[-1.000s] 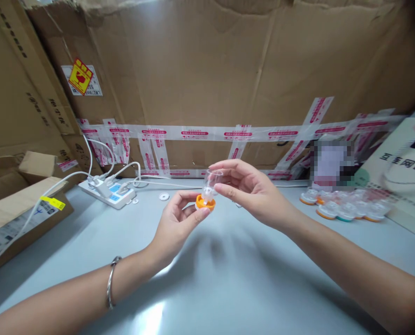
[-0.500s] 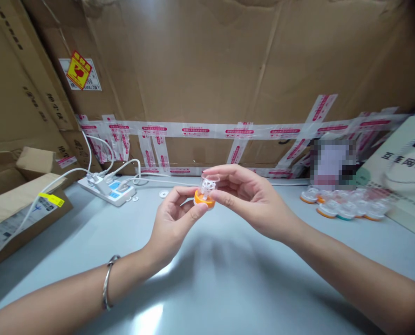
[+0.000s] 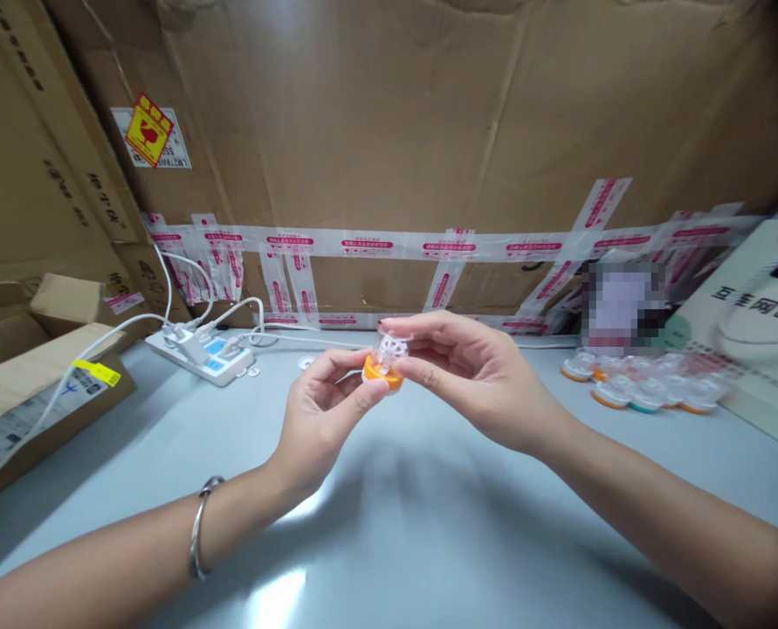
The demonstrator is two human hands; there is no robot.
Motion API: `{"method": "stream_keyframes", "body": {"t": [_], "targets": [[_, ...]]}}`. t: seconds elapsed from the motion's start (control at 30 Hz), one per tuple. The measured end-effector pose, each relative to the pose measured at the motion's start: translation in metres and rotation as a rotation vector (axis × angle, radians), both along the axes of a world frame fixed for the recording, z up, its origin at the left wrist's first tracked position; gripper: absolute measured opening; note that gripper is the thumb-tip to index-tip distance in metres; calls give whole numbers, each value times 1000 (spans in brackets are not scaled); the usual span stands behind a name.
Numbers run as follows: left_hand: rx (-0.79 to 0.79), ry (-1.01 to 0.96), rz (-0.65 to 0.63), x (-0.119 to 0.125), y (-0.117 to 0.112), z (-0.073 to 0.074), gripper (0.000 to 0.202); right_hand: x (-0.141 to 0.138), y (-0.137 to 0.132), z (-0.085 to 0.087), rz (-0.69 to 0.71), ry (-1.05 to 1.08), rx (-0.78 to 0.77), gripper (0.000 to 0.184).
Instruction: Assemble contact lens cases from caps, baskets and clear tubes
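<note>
A small contact lens washer [image 3: 383, 373], with an orange base, a clear cup and a white lattice cage inside, is held between both hands above the table. The thumb and fingers of my left hand [image 3: 327, 406] are closed around its orange base. From the right, my right hand [image 3: 473, 376] pinches the clear cup, with the index finger over the top rim and the thumb at the side. The washer is nearly upright. My fingers hide its back and part of its sides.
Several similar clear pieces with orange or teal bases [image 3: 647, 397] stand at the right, beside a pale printed bag [image 3: 755, 349]. A white power strip [image 3: 202, 354] with cables lies at the back left, near an open cardboard box [image 3: 54, 384]. A big taped carton [image 3: 362, 157] walls off the back.
Both hands keep their hold on the washer and have barely moved. The clear cup appears tilted very slightly differently; the rest looks the same.
</note>
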State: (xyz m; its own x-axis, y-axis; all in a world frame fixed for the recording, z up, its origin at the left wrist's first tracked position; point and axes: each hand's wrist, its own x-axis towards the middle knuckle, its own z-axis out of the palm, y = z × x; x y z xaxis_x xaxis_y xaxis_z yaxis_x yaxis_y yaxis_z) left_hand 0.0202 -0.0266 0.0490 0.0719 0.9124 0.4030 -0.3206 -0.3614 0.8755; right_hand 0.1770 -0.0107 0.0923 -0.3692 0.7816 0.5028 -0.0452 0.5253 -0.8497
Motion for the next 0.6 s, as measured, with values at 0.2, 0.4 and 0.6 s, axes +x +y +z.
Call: {"method": "stream_keyframes", "body": {"t": [0.2,0.4,0.6], "targets": [[-21,13,62,2,0,0,16,-5,2,-10,-54,52,-5,18],[-50,64,170,4,2,-8,20,-18,5,-38,-171,163,-44,18],[-125,102,113,3,6,-11,19,-14,18,-34,-54,185,-302,22]]}}
